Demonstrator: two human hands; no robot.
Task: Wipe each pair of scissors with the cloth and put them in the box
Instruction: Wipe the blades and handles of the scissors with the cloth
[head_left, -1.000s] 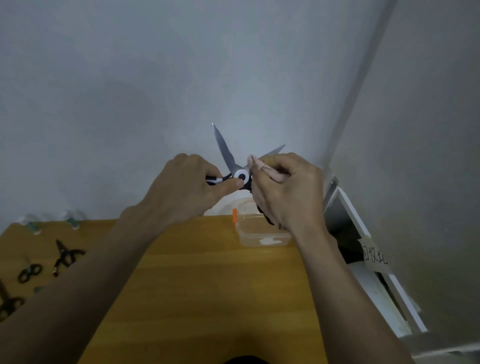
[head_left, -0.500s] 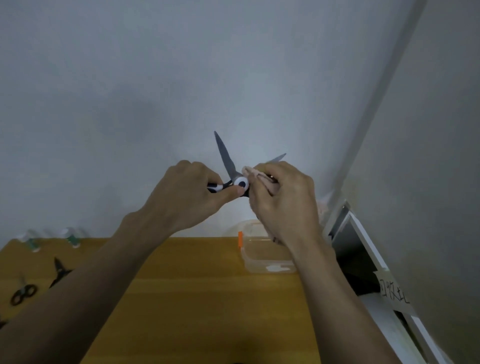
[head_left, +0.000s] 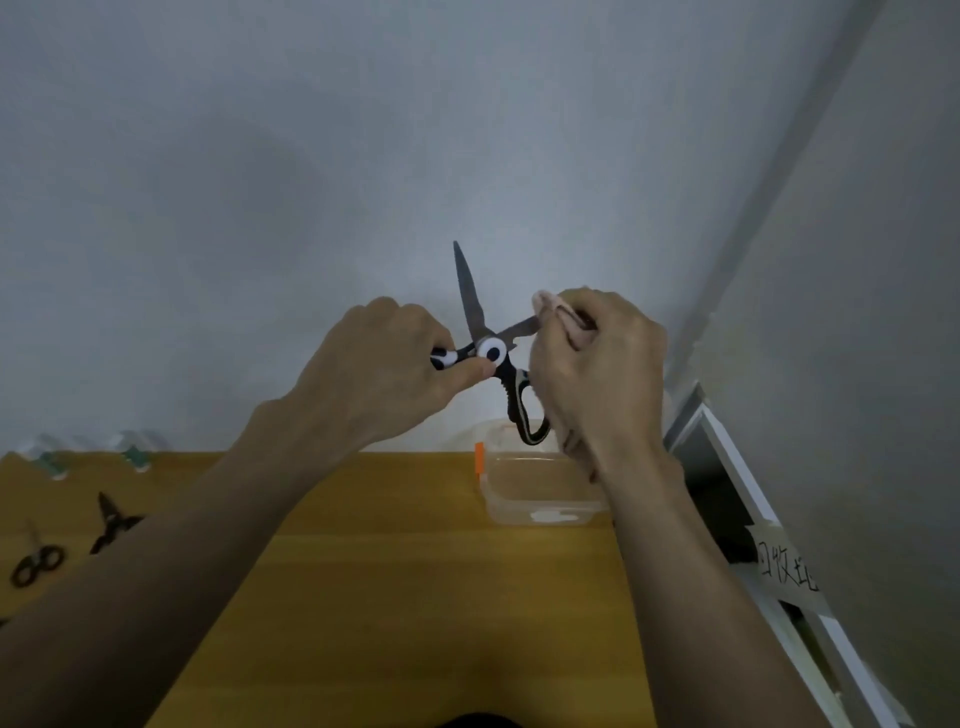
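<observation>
I hold a pair of black-and-white kitchen scissors (head_left: 491, 353) in the air before the wall, blades spread wide. My left hand (head_left: 384, 369) grips one handle, thumb by the white pivot. One blade points straight up. My right hand (head_left: 597, 369) pinches a pink cloth (head_left: 558, 306) around the tip end of the other blade, which points right. The second handle loop hangs down in front of my right palm. Below it, a clear plastic box (head_left: 540, 512) with an orange clip stands open on the wooden table (head_left: 389, 597).
Two more pairs of dark scissors (head_left: 111, 522) (head_left: 36, 564) lie at the table's left edge, beside small white-and-green items (head_left: 135, 452) by the wall. A white shelf frame (head_left: 727, 467) with a handwritten label (head_left: 784, 569) stands to the right of the table.
My right hand with the cloth has slid outward along the right blade, from near the pivot toward its tip. The lower handle loop has come into view. The camera tilted slightly.
</observation>
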